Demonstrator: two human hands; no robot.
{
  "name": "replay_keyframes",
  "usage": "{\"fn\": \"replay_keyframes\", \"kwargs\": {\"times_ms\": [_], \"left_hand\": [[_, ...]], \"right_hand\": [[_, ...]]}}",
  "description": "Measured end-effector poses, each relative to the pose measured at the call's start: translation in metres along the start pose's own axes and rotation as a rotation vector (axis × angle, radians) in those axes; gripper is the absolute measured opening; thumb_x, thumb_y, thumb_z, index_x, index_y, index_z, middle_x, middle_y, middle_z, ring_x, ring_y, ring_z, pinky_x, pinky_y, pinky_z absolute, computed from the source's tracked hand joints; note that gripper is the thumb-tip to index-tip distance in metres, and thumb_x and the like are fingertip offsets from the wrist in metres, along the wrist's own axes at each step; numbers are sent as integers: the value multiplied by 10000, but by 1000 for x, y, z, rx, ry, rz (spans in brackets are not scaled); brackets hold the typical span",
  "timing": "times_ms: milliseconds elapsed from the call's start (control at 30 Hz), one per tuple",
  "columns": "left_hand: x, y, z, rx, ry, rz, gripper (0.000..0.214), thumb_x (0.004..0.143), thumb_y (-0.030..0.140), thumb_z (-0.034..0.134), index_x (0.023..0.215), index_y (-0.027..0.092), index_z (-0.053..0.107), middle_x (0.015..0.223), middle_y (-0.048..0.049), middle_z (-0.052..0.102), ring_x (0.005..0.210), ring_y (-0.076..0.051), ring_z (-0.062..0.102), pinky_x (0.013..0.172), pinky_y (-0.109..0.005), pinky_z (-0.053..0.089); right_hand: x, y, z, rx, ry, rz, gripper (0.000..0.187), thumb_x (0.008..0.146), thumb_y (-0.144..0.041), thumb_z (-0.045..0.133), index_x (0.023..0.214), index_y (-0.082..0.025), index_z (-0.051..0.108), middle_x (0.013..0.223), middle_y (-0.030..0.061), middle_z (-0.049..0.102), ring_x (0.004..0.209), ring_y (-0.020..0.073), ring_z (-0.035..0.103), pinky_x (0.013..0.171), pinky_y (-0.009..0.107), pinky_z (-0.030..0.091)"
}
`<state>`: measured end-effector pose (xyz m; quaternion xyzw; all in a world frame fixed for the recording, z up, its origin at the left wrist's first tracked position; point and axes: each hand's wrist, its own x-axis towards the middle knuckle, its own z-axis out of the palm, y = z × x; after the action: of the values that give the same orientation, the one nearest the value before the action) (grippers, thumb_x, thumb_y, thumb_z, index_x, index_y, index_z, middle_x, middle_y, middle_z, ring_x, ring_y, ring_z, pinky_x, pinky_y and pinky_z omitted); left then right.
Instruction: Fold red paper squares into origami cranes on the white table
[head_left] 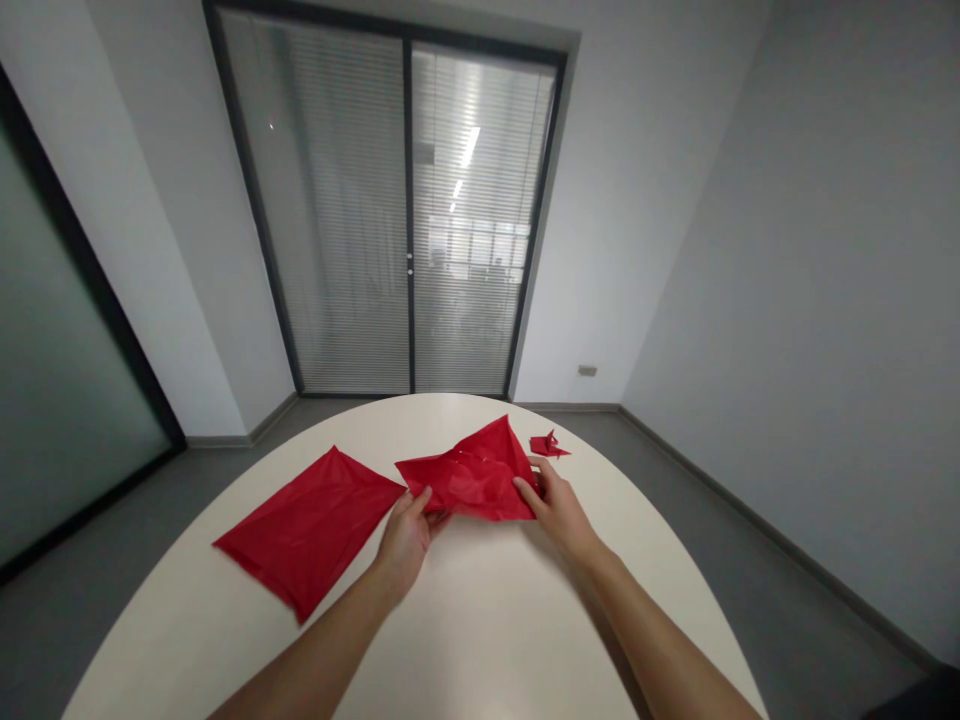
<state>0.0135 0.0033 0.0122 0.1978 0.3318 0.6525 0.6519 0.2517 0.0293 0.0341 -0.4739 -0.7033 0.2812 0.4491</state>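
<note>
A crumpled red sheet (472, 475) lies in the middle of the round white table (480, 620). My left hand (407, 535) pinches its near left corner. My right hand (556, 505) grips its right edge with the fingers curled over it. To the left, a stack of flat red sheets (311, 528) rests on the table, close to my left hand but not touched. A small folded red paper figure (548, 446) sits just beyond my right hand.
The table's curved far edge runs close behind the red sheets. Beyond it are a grey floor, a glass door with blinds (405, 220), and grey walls on both sides.
</note>
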Motion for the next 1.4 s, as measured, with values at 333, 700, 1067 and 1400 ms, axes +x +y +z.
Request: {"fn": "replay_keyframes", "kwargs": {"times_ms": [333, 700, 1067, 1400], "left_hand": [[4, -1, -1, 43, -47, 43, 298, 711, 258, 831, 921, 157, 646, 1000, -83, 764, 891, -218, 731, 816, -341, 592], [4, -1, -3, 116, 56, 121, 447, 663, 447, 855, 948, 168, 655, 919, -71, 759, 840, -233, 720, 754, -322, 543], [-12, 47, 3, 197, 275, 229, 207, 792, 352, 750, 836, 171, 659, 774, -72, 738, 864, -265, 738, 780, -362, 586], [-26, 136, -64, 425, 602, 326, 63, 812, 114, 608, 823, 173, 628, 724, -69, 725, 823, -254, 748, 789, -375, 606]], "right_hand": [[8, 17, 1, 347, 57, 49, 414, 870, -592, 652, 1063, -259, 501, 683, -46, 580, 577, 156, 533, 532, 248, 384], [0, 11, -1, 231, -235, 73, 395, 801, -342, 764, 1169, -231, 676, 1151, 73, 660, 973, 233, 623, 854, 371, 502], [-3, 2, -1, 491, -188, 137, 515, 740, -442, 817, 1189, -219, 697, 1064, 76, 738, 853, 211, 675, 800, 364, 535], [7, 52, -14, -280, 313, -62, 429, 859, -359, 557, 1241, -188, 650, 1344, 144, 593, 1282, 317, 513, 1121, 542, 371]]}}
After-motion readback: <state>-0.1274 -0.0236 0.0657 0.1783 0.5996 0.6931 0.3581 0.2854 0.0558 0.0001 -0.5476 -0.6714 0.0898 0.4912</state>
